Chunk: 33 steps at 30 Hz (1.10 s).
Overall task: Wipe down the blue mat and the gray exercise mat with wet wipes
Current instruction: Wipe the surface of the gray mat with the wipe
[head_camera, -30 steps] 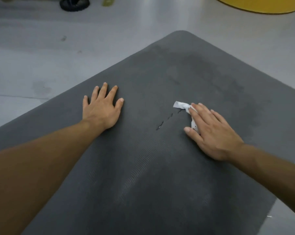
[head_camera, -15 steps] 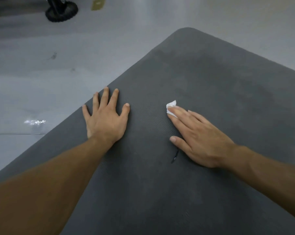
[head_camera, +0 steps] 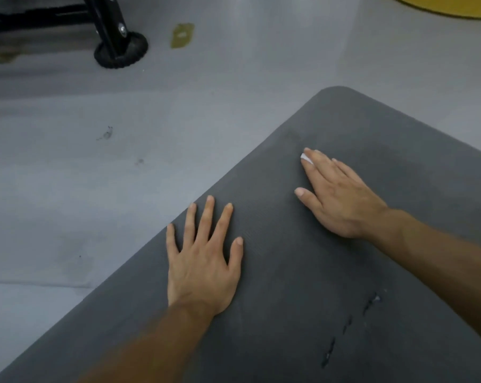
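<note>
Near the far corner of the gray exercise mat (head_camera: pixel 303 286), our right hand (head_camera: pixel 341 194) pressed the wet wipe (head_camera: pixel 305 158) under straight fingers (head_camera: pixel 326 168), while our left hand (head_camera: pixel 203 261) lay flat and spread. We judged the wipe might bunch and slip free, since only the fingertips seemed to pin it.

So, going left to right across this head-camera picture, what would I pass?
Black stand foot → left hand, flat on the gray mat → right hand, pressing a wet wipe onto the mat → yellow object's edge.
</note>
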Available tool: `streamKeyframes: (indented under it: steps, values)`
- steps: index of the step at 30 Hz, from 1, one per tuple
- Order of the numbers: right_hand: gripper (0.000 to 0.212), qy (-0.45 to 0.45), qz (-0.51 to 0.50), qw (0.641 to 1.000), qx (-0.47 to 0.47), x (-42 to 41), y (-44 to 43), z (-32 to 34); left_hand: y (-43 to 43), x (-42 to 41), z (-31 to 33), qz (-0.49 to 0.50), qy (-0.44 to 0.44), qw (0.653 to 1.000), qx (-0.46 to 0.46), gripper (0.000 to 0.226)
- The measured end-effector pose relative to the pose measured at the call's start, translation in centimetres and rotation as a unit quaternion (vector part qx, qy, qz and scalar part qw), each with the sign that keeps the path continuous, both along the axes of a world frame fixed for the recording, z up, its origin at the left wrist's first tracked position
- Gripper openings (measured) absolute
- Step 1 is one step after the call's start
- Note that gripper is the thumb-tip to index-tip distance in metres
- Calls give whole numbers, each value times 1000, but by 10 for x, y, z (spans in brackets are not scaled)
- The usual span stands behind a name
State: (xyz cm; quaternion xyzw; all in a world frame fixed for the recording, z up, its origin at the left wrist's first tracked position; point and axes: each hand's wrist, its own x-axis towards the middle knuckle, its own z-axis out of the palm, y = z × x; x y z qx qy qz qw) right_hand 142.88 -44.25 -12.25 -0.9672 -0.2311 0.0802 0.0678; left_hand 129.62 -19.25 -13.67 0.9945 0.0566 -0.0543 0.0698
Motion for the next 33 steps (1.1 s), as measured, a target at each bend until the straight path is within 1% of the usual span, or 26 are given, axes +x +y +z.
streamKeyframes:
  steps: [2,4,6,7,9,13,15,17,19,22,25,27,28,29,31,33]
  values:
    - [80,16,83,996,10,-17,17,3,1,0,-2,2,-1,1000,3,66]
    - [73,30,168,985,4,-34,26,3,2,1,-3,3,-1,1000,10,65]
    - [70,12,214,977,-1,-31,24,0,2,1,-4,0,2,1000,14,65]
    - [69,-4,217,976,-6,-21,21,-2,2,1,-4,-1,3,1000,15,65]
    - [68,-23,182,983,-19,7,13,-5,3,1,-5,-1,4,1000,17,65]
    - [69,-46,36,998,-17,80,-5,-12,3,2,-5,0,2,1000,19,68]
    - [73,-34,-14,999,-1,107,-6,-13,3,1,-4,-2,6,1000,21,69]
    - [77,-5,-29,999,19,114,4,-13,4,1,-3,-3,11,1000,24,69]
    - [77,15,6,1000,23,100,18,-13,3,1,-2,0,19,1000,25,69]
    - [74,22,100,995,13,62,31,-7,1,0,-1,-1,26,999,23,69]
    - [70,41,204,978,4,20,44,3,1,0,-2,-1,24,999,28,68]
    - [68,26,245,969,-6,4,48,3,2,0,-2,1,23,999,34,68]
    - [67,9,234,972,-9,4,45,2,2,-1,-2,2,25,999,36,68]
    - [67,-11,197,980,-7,10,39,1,2,-1,0,5,27,999,36,67]
    - [67,-26,69,997,-3,30,15,-1,1,1,3,5,36,999,32,67]
    - [65,-3,-44,999,-3,45,-14,0,1,7,8,-6,47,998,32,67]
